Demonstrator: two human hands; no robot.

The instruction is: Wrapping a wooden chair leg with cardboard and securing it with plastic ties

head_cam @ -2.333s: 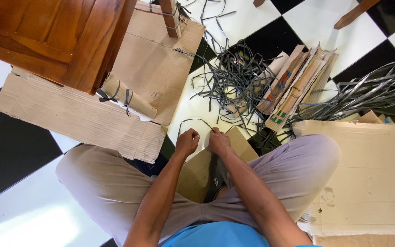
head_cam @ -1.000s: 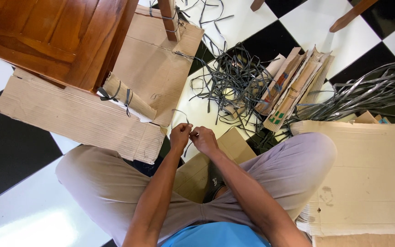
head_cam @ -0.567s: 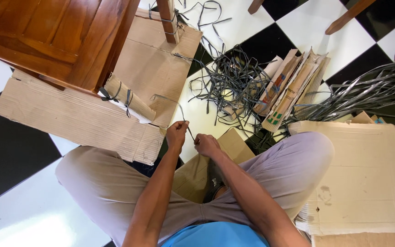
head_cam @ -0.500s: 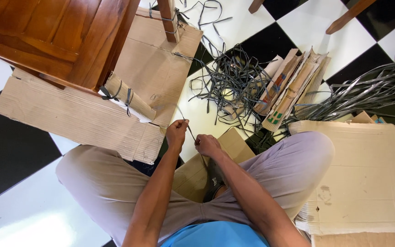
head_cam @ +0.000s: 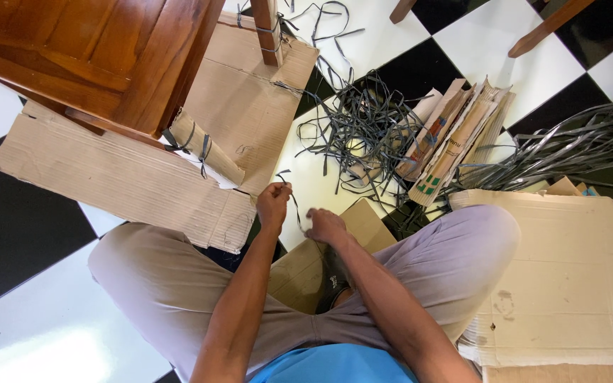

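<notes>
Black-and-white tiled floor [head_cam: 30, 312], cardboard sheets [head_cam: 122, 177] at left. At frame centre, your left hand [head_cam: 273, 202] and right hand [head_cam: 324, 224] pinch closed on a thin dark strap [head_cam: 294, 200]; keep it taut between them, the loop small.

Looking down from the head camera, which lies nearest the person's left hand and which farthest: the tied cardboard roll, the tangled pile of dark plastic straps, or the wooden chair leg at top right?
From the left hand:
1. Tied cardboard roll, up and to its left.
2. Tangled pile of dark plastic straps, up and to its right.
3. Wooden chair leg, far off at the top right.
</notes>
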